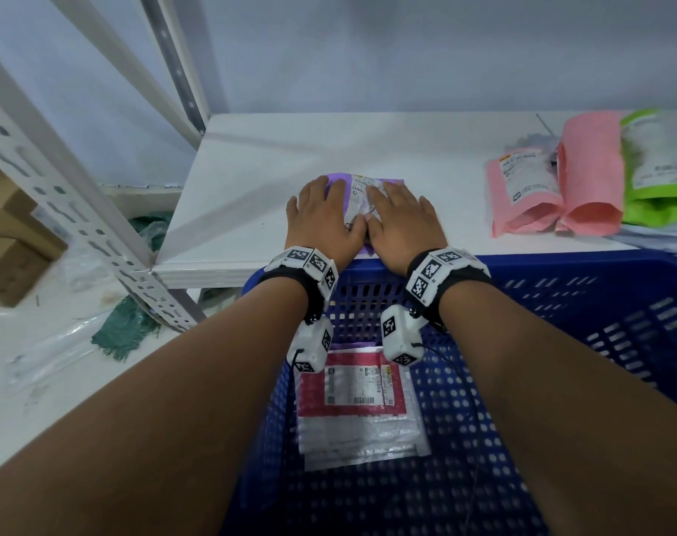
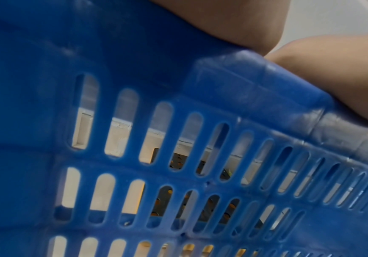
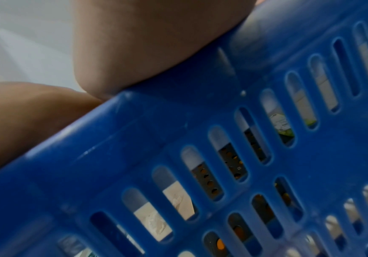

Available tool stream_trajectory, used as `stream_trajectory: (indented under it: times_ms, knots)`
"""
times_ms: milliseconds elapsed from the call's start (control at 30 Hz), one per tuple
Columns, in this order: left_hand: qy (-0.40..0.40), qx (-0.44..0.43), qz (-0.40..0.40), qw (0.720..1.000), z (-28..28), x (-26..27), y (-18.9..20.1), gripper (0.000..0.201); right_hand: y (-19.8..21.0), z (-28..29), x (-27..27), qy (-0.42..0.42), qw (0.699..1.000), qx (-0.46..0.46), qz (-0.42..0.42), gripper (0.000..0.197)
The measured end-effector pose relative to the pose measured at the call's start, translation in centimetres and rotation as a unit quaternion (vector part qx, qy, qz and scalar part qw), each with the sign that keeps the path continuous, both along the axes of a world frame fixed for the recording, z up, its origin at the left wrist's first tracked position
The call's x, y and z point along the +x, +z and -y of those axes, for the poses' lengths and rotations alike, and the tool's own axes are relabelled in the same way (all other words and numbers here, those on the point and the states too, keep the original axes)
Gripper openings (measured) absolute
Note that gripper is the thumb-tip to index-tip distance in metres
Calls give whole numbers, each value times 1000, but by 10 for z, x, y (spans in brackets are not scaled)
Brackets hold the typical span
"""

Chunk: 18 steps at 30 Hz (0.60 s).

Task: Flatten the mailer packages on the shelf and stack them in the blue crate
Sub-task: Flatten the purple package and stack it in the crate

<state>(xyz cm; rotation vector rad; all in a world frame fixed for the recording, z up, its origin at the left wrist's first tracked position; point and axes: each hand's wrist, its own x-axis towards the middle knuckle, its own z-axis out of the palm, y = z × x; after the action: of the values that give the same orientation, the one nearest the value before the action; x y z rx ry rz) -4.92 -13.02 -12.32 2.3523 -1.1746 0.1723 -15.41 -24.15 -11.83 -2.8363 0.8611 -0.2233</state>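
1. Left hand & right hand are lying palm-down, side by side, fingers straight and spread, pressing on the purple mailer.
2. Purple mailer, w/ crumpled white label, is sitting at the front edge of the white shelf.
3. Blue crate is standing directly below the shelf edge; the red mailer is lying on top of a stack inside.
4. Pink mailers & green pouch are sitting at the shelf's right, well apart from the hands.
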Motion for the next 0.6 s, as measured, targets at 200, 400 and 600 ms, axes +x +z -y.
stream_trajectory:
  times_ms: [200,400,600]
  knots:
    - [2,6,-2,1000,-1,-1,0,63,0,-3,-1,6,1000,-9,2,56]
    - [0,29,-6,1000,-3,-2,0,65,1,-5,-4,19,1000,-19,-12,56]
    - [-4,26,2,1000,2,-7,-2,62,-1,1,-8,23,999,-28,-2,56]
